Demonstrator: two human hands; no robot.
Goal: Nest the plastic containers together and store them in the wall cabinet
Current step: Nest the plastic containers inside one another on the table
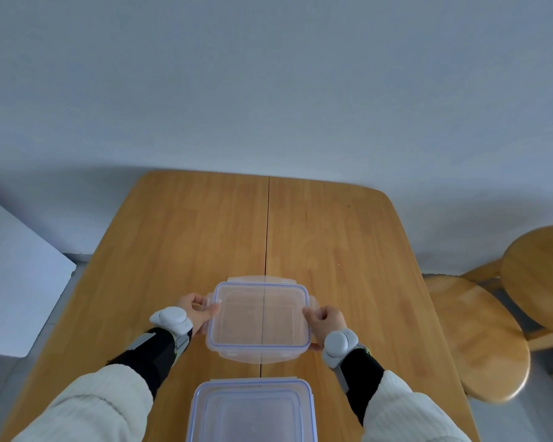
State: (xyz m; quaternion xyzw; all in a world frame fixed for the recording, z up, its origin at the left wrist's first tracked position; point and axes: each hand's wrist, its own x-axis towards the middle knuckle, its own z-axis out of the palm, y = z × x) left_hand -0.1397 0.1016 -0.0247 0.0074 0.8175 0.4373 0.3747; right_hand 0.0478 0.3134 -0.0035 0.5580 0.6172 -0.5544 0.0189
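Note:
A clear rectangular plastic container [258, 317] with a blue seal around its rim and lock flaps on its sides is held over the wooden table [189, 237]. My left hand [195, 312] grips its left side and my right hand [324, 320] grips its right side. I cannot tell whether it touches the table. Nearer to me, at the bottom edge of the view, a larger clear container [251, 413] with the same blue-trimmed rim rests on the table, partly cut off. The wall cabinet is not in view.
A plain white wall stands behind the table. Two round wooden stools [479, 339] [540, 275] are at the right of the table. A white block-shaped surface [16, 282] sits at the left.

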